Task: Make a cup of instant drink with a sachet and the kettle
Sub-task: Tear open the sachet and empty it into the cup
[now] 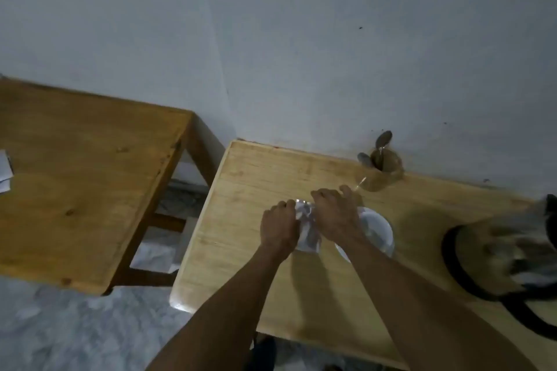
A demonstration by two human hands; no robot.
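We are looking down at a light wooden bench [271, 295] against a pale wall. Both hands are working on the sachet [306, 229], a silvery packet that is sitting between them, just above the bench and just left of the cup [378, 232]. The left hand [278, 227] is pinching the packet's left edge, fingers closed on it. The right hand [336, 214] is gripping the top corner, fingers curled tight on the foil, and is partly covering the cup.

We are judging the step as tearing the sachet open; whether the tear has started we cannot tell, the frame is blurred. The cup is looking white and empty, though the blur is leaving that unsure.

The kettle [509, 253] is standing well to the right on its dark base, heavily smeared. A jar with spoons [384, 169] is sitting by the wall behind the cup.

Next move, as we are reading it: finishing the tear, then tipping the open mouth over the cup without spilling powder on the bench. After that, the kettle and a spoon are coming into play.
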